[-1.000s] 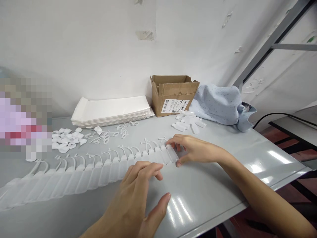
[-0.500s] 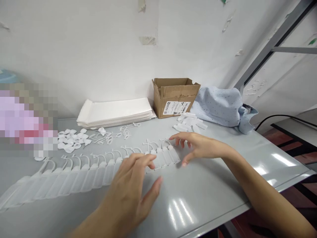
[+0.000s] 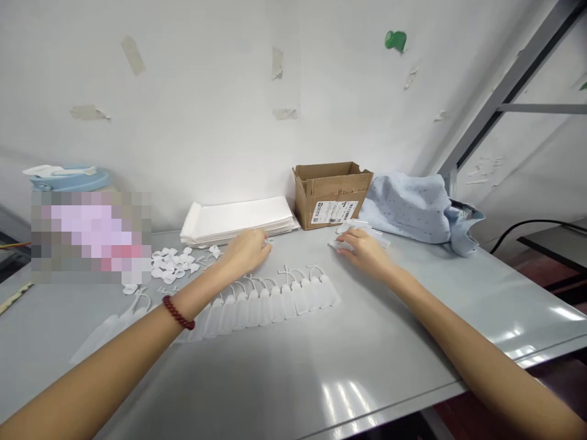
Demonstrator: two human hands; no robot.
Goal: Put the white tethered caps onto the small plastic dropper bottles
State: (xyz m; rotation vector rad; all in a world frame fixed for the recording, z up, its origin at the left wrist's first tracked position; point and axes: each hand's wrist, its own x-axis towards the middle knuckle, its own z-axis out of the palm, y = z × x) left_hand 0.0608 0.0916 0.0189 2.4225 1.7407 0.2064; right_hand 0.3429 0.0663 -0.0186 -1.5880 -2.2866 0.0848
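Hands at the counter (image 3: 389,348): the left hand (image 3: 250,249) is hovering past the row with fingers curled in and bunched, its fingertips lying just beside a white loop (image 3: 270,241); whether it is gripping the loop is remaining unclear. The right hand (image 3: 360,247) is arching over a heap of loose tubes (image 3: 355,225), fingers half bent and slightly spread; whether it is pinching one is not showing. The row of tubes (image 3: 275,304), translucent and strap-topped, is lying side by side in front of both hands, the left forearm covering part of it. The cardboard box (image 3: 337,188) is standing open-topped behind the loose tubes, its contents hiding from view. To its left a stack of envelopes (image 3: 241,214) is lying flat; to its right a speckled blue cloth (image 3: 406,205) is slumping in folds
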